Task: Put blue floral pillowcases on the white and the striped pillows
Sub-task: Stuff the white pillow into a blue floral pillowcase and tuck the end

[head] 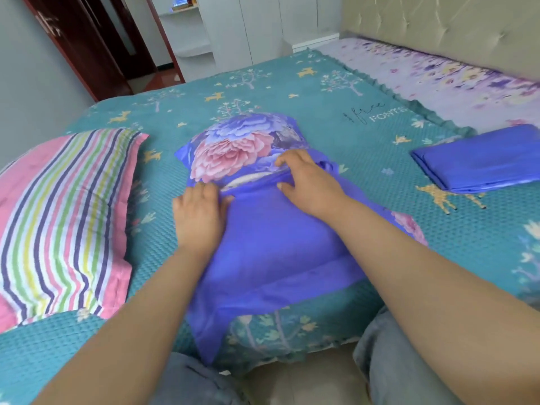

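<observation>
The bed [292, 83], spread with a teal cover printed with deer and trees, fills most of the room; a padded headboard [438, 21] rises at its far right, above a strip of lilac flowered sheet [438, 74]. On the left side of the bed lies the striped pillow [64, 217], bare, its pink border toward the middle.

In the middle, just beside it and not touching, lies the blue floral pillowcase [271, 244], plain blue on the near half and hanging over the bed's edge, big pink and blue flowers on the far half. A sliver of the white pillow [248, 180] shows in the gap of the case's opening, between the two hands.

Well apart on the right sits a second pillowcase [479, 159], folded flat, plain blue side up.

The right hand [306, 182] lies on the case at the opening, its fingers curled and bunching the blue cloth, thumb set against the fabric. The left hand [198, 214] rests on the case's left edge, its fingertips hidden at the opening; I cannot tell whether they pinch the hem.
</observation>
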Demonstrator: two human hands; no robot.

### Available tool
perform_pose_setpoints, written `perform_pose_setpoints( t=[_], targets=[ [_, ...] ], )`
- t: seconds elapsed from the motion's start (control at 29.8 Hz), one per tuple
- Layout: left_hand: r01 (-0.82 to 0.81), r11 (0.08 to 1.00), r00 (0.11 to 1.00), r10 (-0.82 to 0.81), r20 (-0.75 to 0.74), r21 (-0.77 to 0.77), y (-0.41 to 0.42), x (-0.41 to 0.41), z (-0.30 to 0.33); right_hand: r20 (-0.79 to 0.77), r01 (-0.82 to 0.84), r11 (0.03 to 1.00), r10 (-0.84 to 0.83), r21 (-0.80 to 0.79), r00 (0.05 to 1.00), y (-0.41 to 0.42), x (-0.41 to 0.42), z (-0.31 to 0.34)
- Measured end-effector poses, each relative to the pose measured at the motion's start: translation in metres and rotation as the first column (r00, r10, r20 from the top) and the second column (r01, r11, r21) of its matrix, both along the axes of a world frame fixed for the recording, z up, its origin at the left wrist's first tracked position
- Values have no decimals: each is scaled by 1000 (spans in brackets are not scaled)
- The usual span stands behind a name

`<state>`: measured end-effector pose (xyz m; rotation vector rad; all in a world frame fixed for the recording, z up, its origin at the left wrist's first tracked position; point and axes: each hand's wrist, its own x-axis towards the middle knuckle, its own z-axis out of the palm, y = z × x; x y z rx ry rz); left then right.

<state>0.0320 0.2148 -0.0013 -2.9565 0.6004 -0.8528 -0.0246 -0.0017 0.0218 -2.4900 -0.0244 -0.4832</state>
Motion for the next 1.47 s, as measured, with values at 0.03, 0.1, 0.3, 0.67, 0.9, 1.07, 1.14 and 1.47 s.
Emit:
perform_pose_setpoints(
  t=[0.03, 0.1, 0.3, 0.67, 0.9, 1.07, 1.14, 1.47],
  targets=[
    [-94, 995, 995, 93, -33, -22, 4, 11, 11, -90, 25, 1000, -26, -11, 996, -8, -4, -2],
    [-231, 972, 971, 227, -69, -46, 6, 28, 27, -215, 129, 991, -122, 20, 969, -21, -17, -4],
    [180, 977, 984, -179, 20, -117, -67, -13, 32, -670, 270, 963, -193, 12, 717, -74, -58, -10],
    [421, 905, 849, -417, -324, -59, -160, -128, -15, -752, 317, 859, 111, 401, 650, -126, -109, -41],
    [81, 807, 589, -513, -625, -586, -147, -102, -43, -495, 311, 571, 198, 760, 846, -88, -120, -29],
    [140, 766, 657, -546, -520, -628, -143, -103, -44, -341, 384, 908, -419, -166, 842, -108, -120, -18],
    [95, 716, 695, -545, -469, -692, -151, -106, -42, -144, 390, 899, -420, -199, 896, -102, -119, -25],
    [198, 916, 960, -253, -121, -348, -134, -126, -12, -78, 88, 996, -88, -2, 993, -76, -114, -32]
  ],
)
